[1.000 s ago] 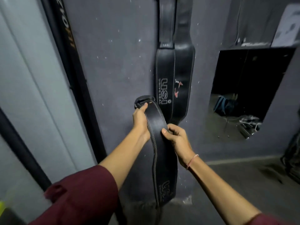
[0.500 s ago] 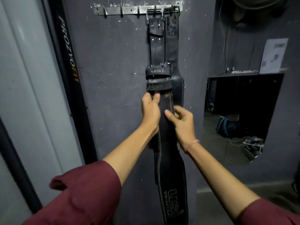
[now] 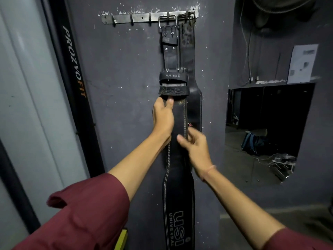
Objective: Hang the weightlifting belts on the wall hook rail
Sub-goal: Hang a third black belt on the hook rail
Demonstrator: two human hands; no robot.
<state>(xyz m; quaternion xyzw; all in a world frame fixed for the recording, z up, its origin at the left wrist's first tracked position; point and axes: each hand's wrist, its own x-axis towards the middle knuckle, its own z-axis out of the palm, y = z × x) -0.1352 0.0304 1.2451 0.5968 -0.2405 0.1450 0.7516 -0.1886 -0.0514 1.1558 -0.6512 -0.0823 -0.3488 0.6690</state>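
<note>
nearby | 2 hung belts point(image 3: 188, 44) behind held belt point(image 3: 178, 177) | hook rail point(image 3: 140, 18) above

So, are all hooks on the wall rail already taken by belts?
No, the hooks at the left end of the rail are bare; belts hang only from the right ones.

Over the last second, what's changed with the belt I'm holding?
Both hands raised the held belt up the wall: its top end climbed from logo level on the hung belts to their narrow straps. The left hand and right hand kept gripping it; the hung belts stayed on the hook rail.
</note>
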